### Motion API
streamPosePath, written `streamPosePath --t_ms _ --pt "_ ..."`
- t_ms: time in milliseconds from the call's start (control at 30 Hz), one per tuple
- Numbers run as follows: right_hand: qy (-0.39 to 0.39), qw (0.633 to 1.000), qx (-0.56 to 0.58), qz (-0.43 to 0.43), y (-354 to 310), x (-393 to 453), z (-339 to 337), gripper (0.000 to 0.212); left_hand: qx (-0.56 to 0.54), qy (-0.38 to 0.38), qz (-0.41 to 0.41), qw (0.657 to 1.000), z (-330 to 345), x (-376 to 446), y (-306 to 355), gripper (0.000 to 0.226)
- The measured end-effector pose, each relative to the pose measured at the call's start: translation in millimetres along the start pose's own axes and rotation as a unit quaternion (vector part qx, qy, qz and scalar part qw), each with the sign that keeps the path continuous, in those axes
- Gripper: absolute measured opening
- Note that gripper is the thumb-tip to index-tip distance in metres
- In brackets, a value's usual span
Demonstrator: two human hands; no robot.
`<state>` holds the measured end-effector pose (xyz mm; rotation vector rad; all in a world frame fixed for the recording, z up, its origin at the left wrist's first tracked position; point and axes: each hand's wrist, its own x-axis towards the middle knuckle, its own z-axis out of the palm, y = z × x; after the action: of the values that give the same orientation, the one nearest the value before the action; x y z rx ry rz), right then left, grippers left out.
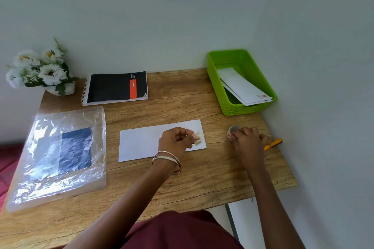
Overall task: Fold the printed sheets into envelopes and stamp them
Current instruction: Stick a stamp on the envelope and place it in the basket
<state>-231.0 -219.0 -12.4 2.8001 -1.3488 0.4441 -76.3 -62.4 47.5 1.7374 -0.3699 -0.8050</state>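
A white envelope (141,141) lies flat in the middle of the wooden table (192,180). My left hand (176,140) rests on its right end, fingertips pinching a small stamp sticker (197,138) at the envelope's right corner. To the right of the envelope, my right hand (245,137) rests on the table, closed around a small roll of stamp tape (232,131). A green plastic basket (224,87) at the back right holds stamped white envelopes (242,87).
An orange pen (274,143) lies just right of my right hand, near the wall. A clear plastic packet with paper inside (60,153) lies at the left. A black spiral notebook (116,87) and a pot of white flowers (40,70) stand at the back.
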Motion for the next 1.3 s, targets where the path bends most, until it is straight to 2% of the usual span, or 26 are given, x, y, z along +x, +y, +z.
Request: streamPosePath --t_ms 100,167,233,300,367,467,667,800,933,1100,1300 --pt "0.008 0.999 0.038 0.031 -6.4 -4.1 -5.3 0.027 0.025 -0.001 0.008 1.0 -0.3 4.0 -3.4 0.004" --pt "0.027 0.99 0.122 0.068 -15.5 -6.9 -14.1 0.028 0.04 -0.001 0.012 0.999 -1.7 6.7 -6.1 0.004" --pt "0.018 0.947 0.309 0.089 -29.6 -9.1 -26.4 0.028 0.054 0.001 0.017 0.998 -2.4 9.1 -9.9 0.005" --pt "-0.048 0.871 0.477 0.108 -48.1 -11.5 -37.3 0.021 0.077 0.003 0.024 0.997 -1.6 10.7 -12.6 0.006" --pt "-0.128 0.825 0.539 0.112 -65.1 -13.4 -39.6 0.017 0.096 0.001 0.03 0.995 0.2 12.6 -14.4 0.006" --pt "-0.167 0.798 0.568 0.112 -80.0 -12.7 -31.9 0.026 0.127 0.003 0.037 0.991 2.0 16.0 -15.6 0.005" --pt "-0.126 0.804 0.558 0.162 -89.6 -2.9 -17.7 0.029 0.153 0.016 0.052 0.987 2.8 33.0 -20.1 0.006" --pt "-0.075 0.809 0.537 0.227 -87.5 11.5 -6.3 0.019 0.194 0.034 0.106 0.975 7.9 51.3 -21.1 0.011" --pt "-0.057 0.807 0.513 0.286 -87.9 28.6 7.8 0.016 0.261 0.031 0.147 0.954 16.6 69.7 -25.2 0.011" --pt "-0.069 0.84 0.47 0.263 -94.0 40.2 15.2 0.022 0.26 0.043 0.122 0.957 23.8 73.9 -41.8 0.015" --pt "-0.068 0.871 0.438 0.21 -98.4 42.4 21.6 0.029 0.272 0.057 0.151 0.949 25.3 75.5 -52.2 0.021"
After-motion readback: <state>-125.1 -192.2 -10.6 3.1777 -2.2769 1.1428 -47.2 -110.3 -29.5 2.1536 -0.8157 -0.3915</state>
